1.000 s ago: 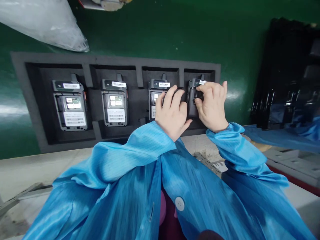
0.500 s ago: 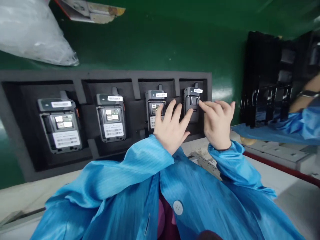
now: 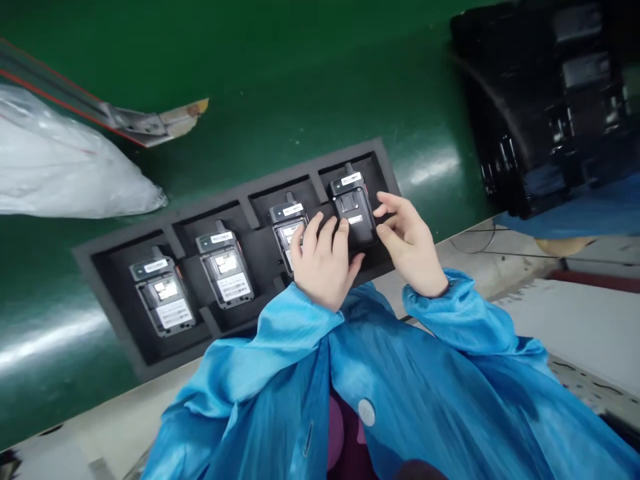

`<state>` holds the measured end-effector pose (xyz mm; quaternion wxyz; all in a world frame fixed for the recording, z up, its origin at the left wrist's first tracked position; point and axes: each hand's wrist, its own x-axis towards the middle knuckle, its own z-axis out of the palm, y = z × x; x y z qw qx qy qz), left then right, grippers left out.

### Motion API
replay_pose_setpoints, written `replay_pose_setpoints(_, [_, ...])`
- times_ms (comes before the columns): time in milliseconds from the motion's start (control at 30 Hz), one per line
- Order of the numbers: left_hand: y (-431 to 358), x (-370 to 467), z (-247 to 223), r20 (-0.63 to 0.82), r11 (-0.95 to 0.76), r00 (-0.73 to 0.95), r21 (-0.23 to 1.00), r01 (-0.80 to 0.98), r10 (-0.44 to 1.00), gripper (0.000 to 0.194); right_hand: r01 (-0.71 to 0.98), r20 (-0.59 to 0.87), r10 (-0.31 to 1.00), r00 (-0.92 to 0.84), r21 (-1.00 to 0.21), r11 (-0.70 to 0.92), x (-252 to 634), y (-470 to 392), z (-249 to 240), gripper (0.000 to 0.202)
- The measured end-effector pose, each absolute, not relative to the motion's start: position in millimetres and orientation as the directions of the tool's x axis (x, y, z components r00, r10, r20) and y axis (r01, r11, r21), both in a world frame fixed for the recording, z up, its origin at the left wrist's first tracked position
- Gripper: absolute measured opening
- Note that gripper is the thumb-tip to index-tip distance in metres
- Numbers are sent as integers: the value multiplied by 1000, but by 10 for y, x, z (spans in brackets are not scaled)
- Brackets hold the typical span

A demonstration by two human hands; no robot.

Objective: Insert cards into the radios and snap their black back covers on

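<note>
Four-cell black foam tray [image 3: 95,263] holds radio handsets lying back-up. The rightmost handset [image 3: 356,210] has a black back closed over it, with a white label near its top and a smaller one lower down. My left hand [image 3: 323,263] lies over the lower part of the neighbouring handset [image 3: 285,223], fingers extended, one fingertip at the rightmost handset's left edge. My right hand [image 3: 413,250] is beside that handset's right edge, thumb and forefinger apart. Further left, a second handset [image 3: 225,270] and the leftmost handset [image 3: 163,297] show bare battery bays with labels.
A clear plastic bag [image 3: 65,160] lies on the green table [image 3: 280,87] at the left, near a metal strip [image 3: 165,127] with a worn end. Shiny black trays [image 3: 540,113] are stacked at the right. Blue cloth [image 3: 590,217] shows beside them.
The view has tilted, so the tray now slants up to the right. My right hand has gone from the rightmost handset's upper back to its lower right side. My left fingers are less spread.
</note>
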<state>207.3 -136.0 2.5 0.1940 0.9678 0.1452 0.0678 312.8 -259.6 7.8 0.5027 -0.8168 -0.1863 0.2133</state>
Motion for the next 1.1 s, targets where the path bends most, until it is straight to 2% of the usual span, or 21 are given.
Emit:
replay_pose_setpoints(100, [-1372,2079,-12,66,-891,948,369,265,310,45,-27,-198,577,793,-956,-292,3101,-2521,70,41])
replay_pose_setpoints(200, [-1391,2091,-14,62,-899,947,340,277,316,45,30,-106,499,860,-966,-256,3164,-2542,65,41])
replay_pose_setpoints(267, [-1407,2106,9,65,-904,947,323,279,316,49,168,-36,471,881,-909,-383,3229,-2601,85,39])
replay_pose_setpoints(300, [-1416,2115,25,63,-908,949,316,275,309,52,235,-37,497,867,-848,-474,3258,-2633,102,38])
replay_pose_setpoints(367, [-1434,2132,54,44,-920,959,299,255,281,55,341,-110,569,815,-702,-625,3297,-2683,136,42])
replay_pose_setpoints(433, [-1447,2144,67,33,-929,966,283,238,258,55,361,-182,584,791,-631,-686,3308,-2704,144,48])
replay_pose_setpoints(500, [-1452,2148,56,53,-931,963,273,241,265,53,244,-217,545,810,-720,-649,3294,-2696,106,51])
replay_pose_setpoints(567, [-1448,2142,27,82,-927,954,272,257,289,51,45,-267,506,820,-851,-522,3257,-2665,35,53])
replay_pose_setpoints(633, [-1436,2131,-10,109,-925,945,268,270,307,49,-82,-303,508,807,-907,-412,3203,-2620,-34,56])
replay_pose_setpoints(667, [-1430,2124,-26,122,-926,943,265,269,309,47,-85,-299,519,801,-915,-395,3173,-2596,-58,57])
replay_pose_setpoints(833, [-1407,2102,-61,162,-930,935,252,269,314,44,131,-180,562,807,-874,-467,3076,-2513,-22,48])
replay_pose_setpoints(1100, [-1394,2100,-72,151,-926,934,254,279,323,40,342,-46,574,818,-764,-548,3031,-2421,97,35])
